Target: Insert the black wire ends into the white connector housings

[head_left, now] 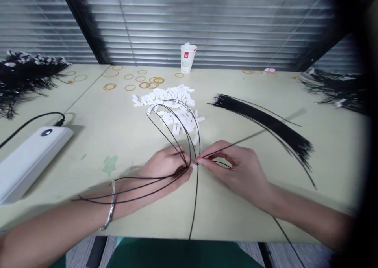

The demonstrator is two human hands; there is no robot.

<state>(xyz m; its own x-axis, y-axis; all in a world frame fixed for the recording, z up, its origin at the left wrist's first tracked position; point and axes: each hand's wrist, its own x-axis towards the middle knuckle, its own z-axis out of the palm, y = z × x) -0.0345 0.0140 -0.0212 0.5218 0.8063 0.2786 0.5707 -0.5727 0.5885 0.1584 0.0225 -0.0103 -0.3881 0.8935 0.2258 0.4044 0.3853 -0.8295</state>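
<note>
the left hand (pixel 167 163) is closed on a small white plastic connector (pixel 194 166) and several thin black wires (pixel 141 178); the right hand (pixel 236 165) pinches 1 straight black strand (pixel 251 136). the connector lies between the 2 hands, just left of the right hand's pinch, its long axis apparently crosswise; the strand slants away rightward.

Bare fingers (pixel 217 146) and forearms (pixel 59 228), silvery bracelet (pixel 111 209) around left wrist (pixel 122 209), green clothing (pixel 177 254)

Office-like workroom, with slatted blinds (pixel 212 19), pale table (pixel 236 220) and bundled black wires (pixel 267 123).
</note>
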